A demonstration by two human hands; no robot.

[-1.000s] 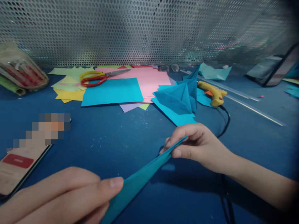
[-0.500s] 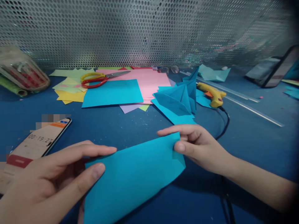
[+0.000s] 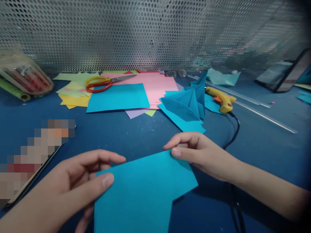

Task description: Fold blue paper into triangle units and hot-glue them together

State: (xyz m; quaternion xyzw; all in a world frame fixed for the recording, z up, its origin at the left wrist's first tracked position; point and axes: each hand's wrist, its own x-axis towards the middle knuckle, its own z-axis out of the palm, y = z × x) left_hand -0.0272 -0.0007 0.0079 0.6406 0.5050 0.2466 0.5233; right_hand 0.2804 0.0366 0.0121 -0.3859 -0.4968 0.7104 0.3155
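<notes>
A bright blue sheet of paper (image 3: 136,194) is held up between both hands, tilted toward me, its lower part cut off by the bottom of the view. At its left edge, my left hand (image 3: 82,181) grips it with the thumb in front and the fingers behind. My right hand (image 3: 194,150) pinches the upper right corner between thumb and fingers. A flap or second layer of the same blue sticks out at the right, under that hand; whether it is one folded sheet I cannot tell.
Beyond the hands lie scissors (image 3: 100,84), a flat blue sheet (image 3: 119,98), pink paper (image 3: 157,87) and folded blue paper shapes (image 3: 186,103). A yellow glue gun (image 3: 224,100) with its cord rests at right. A phone (image 3: 36,165), partly blurred, lies left; a jar (image 3: 26,76) stands behind.
My right hand has shifted left and slightly down with its corner of the paper. The right-hand flap now spreads out from behind the front layer. My left hand has moved slightly right.
</notes>
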